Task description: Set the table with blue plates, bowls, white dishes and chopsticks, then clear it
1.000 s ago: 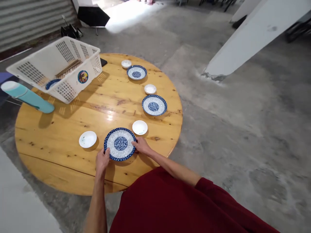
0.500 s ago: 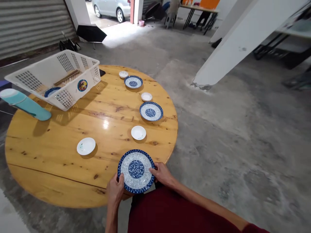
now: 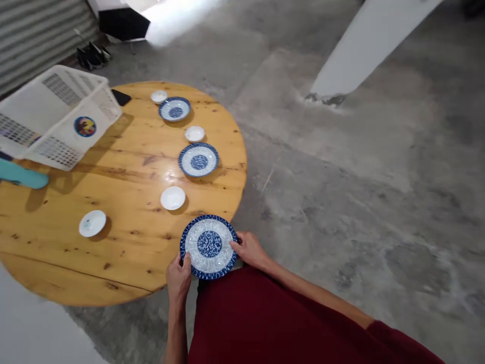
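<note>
A blue-and-white patterned plate [image 3: 209, 244] is held level at the near right edge of the round wooden table [image 3: 129, 202]. My left hand [image 3: 179, 275] grips its lower left rim, thumb on top. On the right rim, my right hand [image 3: 250, 249] pinches the plate with the thumb above and the fingers underneath, mostly hidden. Just beyond it lies a small white dish [image 3: 173, 198]. Farther back sit a second blue-rimmed plate [image 3: 198, 160] and a third one [image 3: 175, 109], each with a small dish near it.
Another small white dish [image 3: 92, 223] lies on the left of the table. A white plastic basket [image 3: 60, 119] and a turquoise bottle [image 3: 26, 176] stand at the far left. A dark flat object [image 3: 121, 97] lies behind the basket. A white pillar [image 3: 364, 50] rises from the concrete floor.
My view has tilted down and turned right, so the table and its dishes appear farther left. Both hands keep hold of the plate, which now sits more to the right relative to the table.
</note>
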`<state>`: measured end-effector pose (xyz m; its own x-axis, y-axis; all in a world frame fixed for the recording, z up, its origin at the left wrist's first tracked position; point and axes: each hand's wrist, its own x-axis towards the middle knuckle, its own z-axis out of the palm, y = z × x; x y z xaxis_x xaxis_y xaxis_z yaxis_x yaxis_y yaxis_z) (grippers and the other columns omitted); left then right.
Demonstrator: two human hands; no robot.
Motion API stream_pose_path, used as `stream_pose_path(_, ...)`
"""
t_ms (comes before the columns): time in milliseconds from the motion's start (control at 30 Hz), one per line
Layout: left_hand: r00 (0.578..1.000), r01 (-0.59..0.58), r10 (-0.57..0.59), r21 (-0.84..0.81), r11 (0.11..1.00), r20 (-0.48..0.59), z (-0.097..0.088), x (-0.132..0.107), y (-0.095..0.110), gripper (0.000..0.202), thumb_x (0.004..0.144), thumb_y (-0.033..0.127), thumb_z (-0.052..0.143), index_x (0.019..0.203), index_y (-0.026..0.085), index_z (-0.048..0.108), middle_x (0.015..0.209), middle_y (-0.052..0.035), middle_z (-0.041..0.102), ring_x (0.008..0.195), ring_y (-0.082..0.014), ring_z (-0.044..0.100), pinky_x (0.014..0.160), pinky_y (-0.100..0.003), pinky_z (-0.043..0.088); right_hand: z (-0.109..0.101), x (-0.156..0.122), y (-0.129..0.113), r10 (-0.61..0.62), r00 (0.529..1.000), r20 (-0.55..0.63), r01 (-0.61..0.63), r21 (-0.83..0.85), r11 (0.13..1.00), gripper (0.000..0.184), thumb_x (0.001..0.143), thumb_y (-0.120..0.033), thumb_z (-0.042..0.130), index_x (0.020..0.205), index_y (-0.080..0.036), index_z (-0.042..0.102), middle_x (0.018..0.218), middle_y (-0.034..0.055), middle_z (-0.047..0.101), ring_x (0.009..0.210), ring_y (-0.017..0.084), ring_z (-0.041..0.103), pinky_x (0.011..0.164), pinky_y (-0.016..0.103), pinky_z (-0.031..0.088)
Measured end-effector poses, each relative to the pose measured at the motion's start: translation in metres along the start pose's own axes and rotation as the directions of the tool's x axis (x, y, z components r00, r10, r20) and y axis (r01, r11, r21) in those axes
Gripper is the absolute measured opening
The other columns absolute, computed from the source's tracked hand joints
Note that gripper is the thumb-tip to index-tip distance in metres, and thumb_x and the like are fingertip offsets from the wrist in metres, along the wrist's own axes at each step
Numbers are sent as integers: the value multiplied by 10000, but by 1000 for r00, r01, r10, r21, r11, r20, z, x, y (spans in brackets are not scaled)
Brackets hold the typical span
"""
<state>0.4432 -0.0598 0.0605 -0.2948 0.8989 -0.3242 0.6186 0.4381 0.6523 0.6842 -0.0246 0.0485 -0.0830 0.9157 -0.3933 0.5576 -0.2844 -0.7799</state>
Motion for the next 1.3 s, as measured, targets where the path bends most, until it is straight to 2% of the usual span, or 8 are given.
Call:
stream_pose_path(133,999,30,-25,-103,994,44,59,-13,55,435,839,538,475,860,155,680,779,-43,699,773,-217,631,702,-276,492,-71,-2,34,2,1000,-18,-3,-97,995,175,791,-287,514,646,-189,530,580,-9,500,556,125,384,553,265,233)
stream_pose_path(233,996,56,-47,-112,992,78,83,-19,84,421,834,541,515,852,148,664,778,-39,686,767,-206,617,703,-270,494,-111,-6,50,16,1000,-4,-16,-104,994,175,805,-289,510,675,-181,554,601,3,523,557,126,379,561,273,227)
stream_pose_path(367,996,60,-54,-76,995,77,92,-24,114,408,830,542,534,806,150,646,744,-28,662,731,-191,589,680,-262,478,-140,-8,61,5,1000,2,-5,-67,998,175,807,-297,514,678,-182,543,597,2,517,554,125,384,562,272,228)
stream_pose_path(567,1000,16,-16,-6,1000,7,92,-21,152,390,821,515,506,754,159,648,732,-27,650,735,-199,583,649,-260,451,-150,13,73,-52,999,-3,53,74,996,229,807,-344,478,622,-210,466,559,3,518,539,136,455,537,250,281)
stream_pose_path(767,995,3,3,52,999,-101,108,27,183,347,851,456,464,669,184,579,633,-5,558,662,-169,534,609,-248,399,-179,83,69,-125,992,24,122,112,986,243,787,-413,471,645,-218,500,522,1,518,494,150,493,483,238,313)
stream_pose_path(967,982,76,-87,-69,995,-170,108,92,204,313,874,442,435,677,203,480,638,14,489,647,-144,467,605,-252,337,-203,178,20,-242,963,121,237,53,970,266,787,-441,477,643,-218,496,527,2,520,496,146,485,491,242,351)
stream_pose_path(1133,941,136,-182,-173,976,-286,95,138,211,301,916,433,413,708,216,433,654,26,442,641,-134,432,627,-259,325,-201,253,-28,-296,926,235,306,-4,952,306,765,-489,492,638,-211,500,530,-11,479,512,134,438,499,247,328)
stream_pose_path(1300,911,197,-256,-203,959,-324,86,174,208,239,956,348,383,769,222,462,671,22,475,663,-146,483,644,-256,345,-188,309,-54,-330,886,327,365,-49,930,318,767,-490,497,624,-207,482,541,-30,415,540,121,395,513,244,301)
